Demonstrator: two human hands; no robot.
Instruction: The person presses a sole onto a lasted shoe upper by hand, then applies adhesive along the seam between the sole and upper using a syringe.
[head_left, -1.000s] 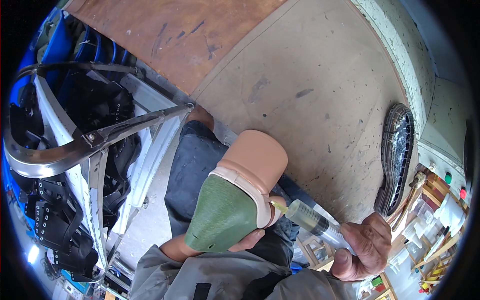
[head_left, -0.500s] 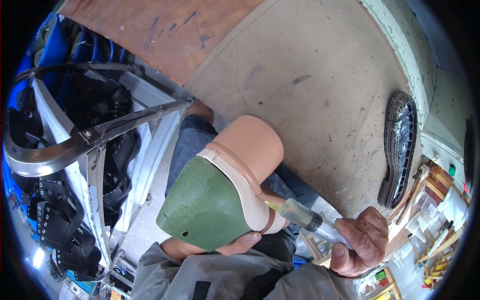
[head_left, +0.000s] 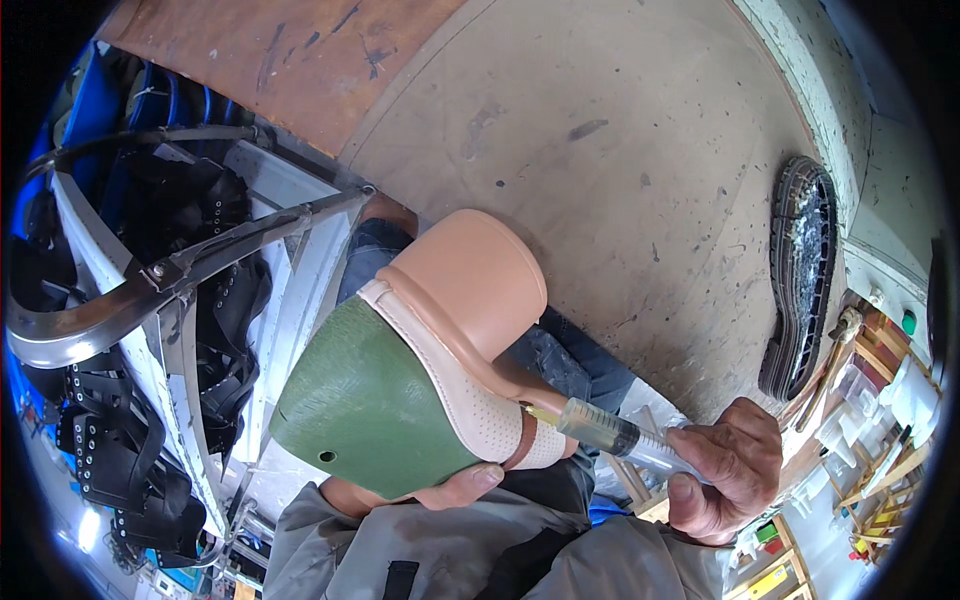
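A pale pink perforated shoe upper (head_left: pixel 482 424) is stretched over a green shoe last (head_left: pixel 365 405), with a thick peach block heel and sole (head_left: pixel 470 285) on it. My left hand (head_left: pixel 460 490) holds the last from below; its thumb shows at the edge and the other fingers are hidden. A brown strap (head_left: pixel 524 440) crosses the upper near the sole. In my right hand (head_left: pixel 728 470) is a clear syringe (head_left: pixel 600 430) with yellowish liquid near its tip. Its nozzle appears to meet the seam between sole and upper, beside the strap.
On the worn beige tabletop (head_left: pixel 620 220) lies a black shoe sole (head_left: pixel 803 270), whitish inside. To the left, a metal-framed rack (head_left: pixel 85 330) holds several black eyeleted shoe uppers (head_left: pixel 115 450). Wooden frames and white plastic containers (head_left: pixel 905 395) crowd the lower right.
The shoe has shifted left and turned slightly in my left hand. The syringe tip has moved a little left with it, along the seam. The whole view has drifted somewhat.
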